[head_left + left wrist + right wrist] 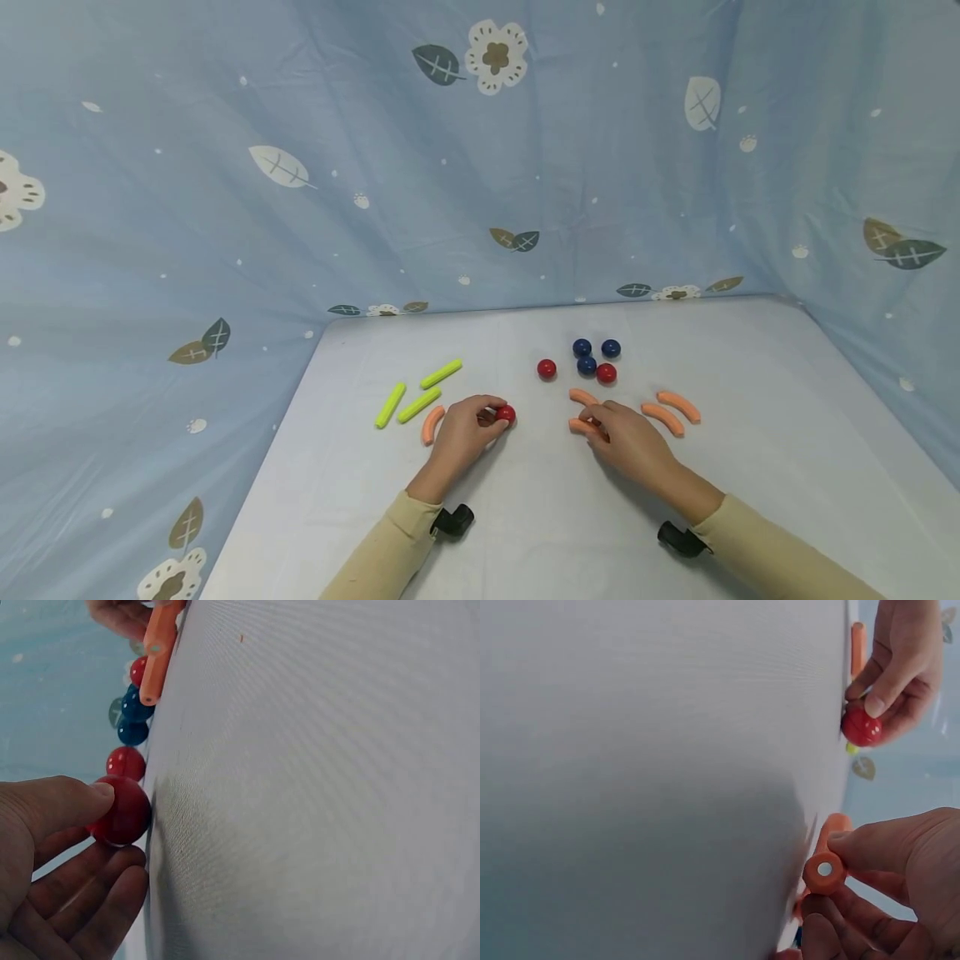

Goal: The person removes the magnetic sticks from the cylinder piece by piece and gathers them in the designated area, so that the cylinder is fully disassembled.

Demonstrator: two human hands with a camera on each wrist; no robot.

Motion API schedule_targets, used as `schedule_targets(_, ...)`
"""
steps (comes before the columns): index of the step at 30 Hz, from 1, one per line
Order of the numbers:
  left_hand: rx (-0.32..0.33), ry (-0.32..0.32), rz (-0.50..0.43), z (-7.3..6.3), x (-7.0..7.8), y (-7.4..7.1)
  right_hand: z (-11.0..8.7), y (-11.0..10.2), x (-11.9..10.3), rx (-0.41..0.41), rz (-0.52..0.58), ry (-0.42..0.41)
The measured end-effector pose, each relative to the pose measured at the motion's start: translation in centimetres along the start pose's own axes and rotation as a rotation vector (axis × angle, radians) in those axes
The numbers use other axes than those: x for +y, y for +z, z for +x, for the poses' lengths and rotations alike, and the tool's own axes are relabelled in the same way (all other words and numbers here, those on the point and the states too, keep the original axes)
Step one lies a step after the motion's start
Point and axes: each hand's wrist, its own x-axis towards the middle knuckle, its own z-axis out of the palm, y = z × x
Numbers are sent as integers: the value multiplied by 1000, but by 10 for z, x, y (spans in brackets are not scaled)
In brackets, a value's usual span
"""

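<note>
My left hand (462, 431) pinches a glossy red ball (506, 414) between thumb and fingers, low over the white table. In the left wrist view the thumb lies across the same ball (126, 812). My right hand (630, 437) grips a curved orange stick (581, 426), part of it hidden by the fingers. The right wrist view shows a round white spot on the end of that stick (826, 871). Just beyond the right hand lies another curved orange stick (582, 397). A further orange stick (432, 425) is close to the left hand's outer side.
Three yellow-green sticks (419, 405) lie at the left. Behind the right hand sit three dark blue balls (587, 366), with one red ball (607, 373) beside them and another red ball (547, 368) further left. Two orange sticks (663, 419) lie right. A patterned blue curtain (450, 167) surrounds the table.
</note>
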Motion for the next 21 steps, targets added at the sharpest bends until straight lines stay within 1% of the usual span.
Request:
schedule_targets(10,-2,-5,-22,-1,0,-1,-5,2,2,8,-11,9)
schedule_targets(19,-20,-19,-72,-2,-1,-1,-3,-3,1,17,7,42)
schedule_targets(21,-22,-22,-72,-2,-1,-1,-3,-4,0,29,10,37)
